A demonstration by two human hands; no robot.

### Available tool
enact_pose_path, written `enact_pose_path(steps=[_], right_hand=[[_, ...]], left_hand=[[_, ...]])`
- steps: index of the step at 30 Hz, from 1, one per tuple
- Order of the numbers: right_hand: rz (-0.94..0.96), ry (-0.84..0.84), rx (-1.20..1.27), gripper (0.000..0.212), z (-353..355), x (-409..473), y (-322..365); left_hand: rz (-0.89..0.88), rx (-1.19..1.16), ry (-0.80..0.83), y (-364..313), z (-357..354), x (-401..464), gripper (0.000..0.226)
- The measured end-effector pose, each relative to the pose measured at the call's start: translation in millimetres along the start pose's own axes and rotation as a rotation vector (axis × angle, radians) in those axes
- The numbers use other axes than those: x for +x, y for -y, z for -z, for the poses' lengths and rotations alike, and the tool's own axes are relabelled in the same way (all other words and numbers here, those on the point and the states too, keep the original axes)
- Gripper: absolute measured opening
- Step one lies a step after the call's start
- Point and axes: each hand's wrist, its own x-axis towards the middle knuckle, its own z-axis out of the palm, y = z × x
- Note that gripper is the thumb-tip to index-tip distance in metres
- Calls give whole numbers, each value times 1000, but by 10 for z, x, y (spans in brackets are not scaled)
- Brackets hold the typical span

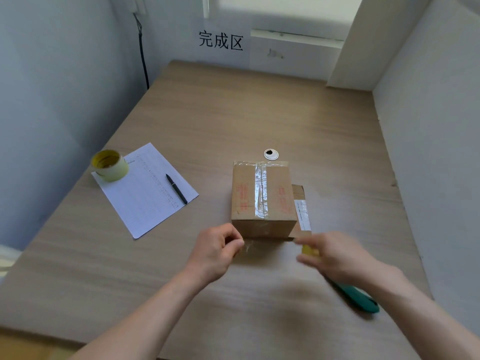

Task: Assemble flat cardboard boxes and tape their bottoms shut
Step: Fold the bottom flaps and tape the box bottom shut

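A brown cardboard box [263, 201], clear-taped, sits mid-tabletop [197, 113]. The left hand [217, 252] pinches a clear tape strip [253, 246]; the right hand [335, 255], blurred, grips a yellow-and-green cutter [358, 297].

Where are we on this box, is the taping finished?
Nearly. The box is assembled, with a tape strip along its upward seam. In hand: the left hand pinches the clear tape tail; the right hand holds a yellow, blurred tool. Left: freeing and smoothing that tail.

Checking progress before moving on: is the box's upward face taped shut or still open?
Taped shut: the cardboard box has its upward flaps closed, with a clear tape strip running along the centre seam.
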Motion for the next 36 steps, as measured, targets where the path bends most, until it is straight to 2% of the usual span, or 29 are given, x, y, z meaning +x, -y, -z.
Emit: enact_pose_path(steps=[1,2,3,4,6,7,8,9,10,12,13,15,23,28,36], right_hand=[[-22,-153,-215,47,53,46,5],[-1,-256,-268,45,81,106,8],[34,-271,-215,43,92,163,-14],[70,-217,-58,40,117,203,-66],[90,12,408,39,205,206,-156],[98,97,577,40,255,184,-181],[101,148,631,44,291,188,-215],[92,154,566,48,317,207,-233],[49,104,386,51,324,242,-245],[-26,-127,-157,47,308,351,-263],[-33,-223,-280,45,295,385,-253],[-22,-261,-253,42,290,453,-218],[-38,-242,-243,39,204,686,-194],[-53,-254,-300,44,124,752,-165],[-98,-216,-170,54,54,809,-249]], left_hand=[[14,-6,-34,15,-37,8,27],[37,-28,-82,30,-59,37,27],[64,-45,-128,47,-69,78,25],[86,-53,-157,64,-68,124,24],[96,-52,-175,93,-43,208,21],[96,-49,-173,106,-29,235,21],[99,-46,-169,118,-20,250,21],[103,-43,-162,128,-21,264,22],[106,-38,-155,136,-34,272,22],[121,-21,-146,148,-80,290,23],[133,-17,-154,152,-98,303,23],[159,-23,-183,162,-103,343,22],[252,-39,-219,176,-29,473,22],[301,-32,-220,214,-18,534,20],[331,-8,-197,224,-27,597,21]])
